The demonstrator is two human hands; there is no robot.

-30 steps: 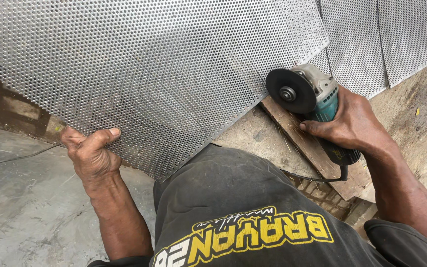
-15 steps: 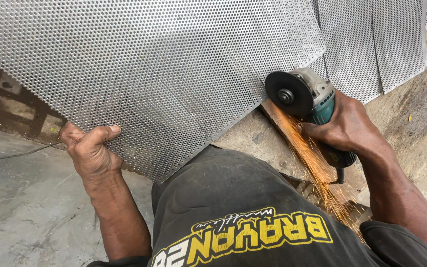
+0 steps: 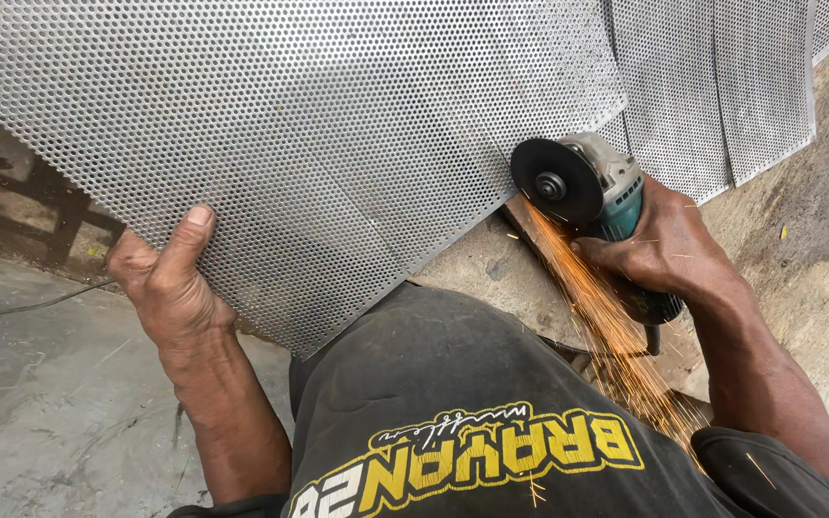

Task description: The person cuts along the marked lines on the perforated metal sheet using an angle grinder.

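Gripping the near edge of the perforated metal sheet (image 3: 319,144), the left hand (image 3: 170,283) is closed on it, thumb lying flat on top of the mesh and the fingers curled under and out of sight. The right hand (image 3: 669,245) is wrapped tight around the body of a teal angle grinder (image 3: 597,192), its fingers closed fully round the housing. The grinder's dark round disc (image 3: 556,180) meets the lower right edge of the sheet, and a stream of orange sparks (image 3: 606,326) runs from that spot down toward the person's body.

The sheet is grey, bright, evenly punched with small round holes, and fills most of the view; it slopes, with its near corner just above the person's dark shirt (image 3: 472,403). A faint crease line runs across it toward that corner. More perforated sheets (image 3: 722,86) of the same kind lie overlapped beyond the grinder, to the right of the big sheet.

Below the sheet's left edge lies grey concrete floor (image 3: 40,403), crossed by a thin dark cable (image 3: 31,307). The shirt carries curved yellow lettering across its front, near the bottom of the view.
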